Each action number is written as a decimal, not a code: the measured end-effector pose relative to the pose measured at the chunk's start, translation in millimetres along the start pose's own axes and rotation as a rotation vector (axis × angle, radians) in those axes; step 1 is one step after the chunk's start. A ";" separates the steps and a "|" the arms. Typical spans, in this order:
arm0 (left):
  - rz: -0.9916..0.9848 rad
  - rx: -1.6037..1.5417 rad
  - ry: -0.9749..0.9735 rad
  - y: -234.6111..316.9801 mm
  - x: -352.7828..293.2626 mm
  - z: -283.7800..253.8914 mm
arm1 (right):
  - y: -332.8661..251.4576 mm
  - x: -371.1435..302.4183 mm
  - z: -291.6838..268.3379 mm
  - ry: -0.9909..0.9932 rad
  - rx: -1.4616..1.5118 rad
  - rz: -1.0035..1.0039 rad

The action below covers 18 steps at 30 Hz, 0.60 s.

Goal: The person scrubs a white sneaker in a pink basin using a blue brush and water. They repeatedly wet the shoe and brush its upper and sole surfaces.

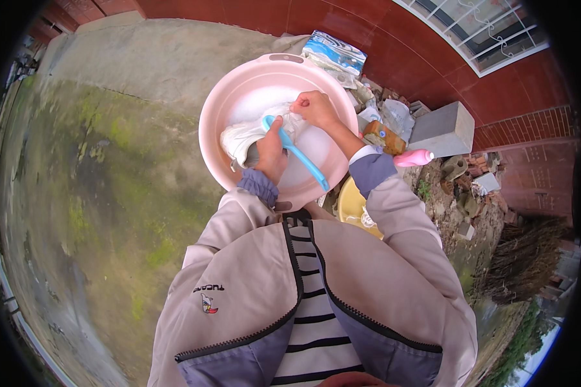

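A large pink basin [214,98] with white suds stands in front of me. In it, a white fabric item [237,135] with a grey inner side lies bunched; its exact kind is hard to tell. My left hand [270,157] is closed at its near side, with the thumb over a light-blue long-handled brush [305,164]. The brush slants across the basin, its handle end toward the near right rim; its underside is hidden. At the far right end of the white fabric, my right hand [314,108] is closed, its fingertips pinching the edge.
A yellow basin [350,205] with something white inside sits by the near right of the pink one. Rightward are a pink bottle [414,158], a grey block [443,129] and rubble. A blue-and-white box [334,53] stands behind, near the red wall [387,39]. Mossy concrete [110,193] extends left.
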<state>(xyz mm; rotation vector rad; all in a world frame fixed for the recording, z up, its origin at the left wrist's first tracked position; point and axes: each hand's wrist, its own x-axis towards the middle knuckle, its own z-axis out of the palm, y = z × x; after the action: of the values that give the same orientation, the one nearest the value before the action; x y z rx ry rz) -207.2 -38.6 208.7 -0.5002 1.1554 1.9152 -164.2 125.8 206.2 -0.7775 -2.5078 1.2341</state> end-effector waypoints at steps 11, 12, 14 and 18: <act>0.031 0.007 0.013 3.3 -6.7 6.4 | 7.0 1.1 -0.4 0.040 -0.024 -0.064; 0.050 -0.009 0.023 2.8 -7.9 7.8 | 7.1 0.2 1.7 0.033 -0.007 -0.066; 0.029 0.017 0.017 3.4 -9.2 5.3 | 4.6 -3.3 8.4 0.019 0.030 -0.071; 0.024 0.030 0.045 3.8 -9.4 6.7 | 3.7 -2.8 -0.4 0.043 0.000 -0.041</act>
<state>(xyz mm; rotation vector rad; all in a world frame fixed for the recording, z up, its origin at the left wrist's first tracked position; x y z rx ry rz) -204.3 -37.8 220.5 -0.5174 1.2228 1.9128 -160.4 126.4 203.6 -0.7416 -2.4770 1.1905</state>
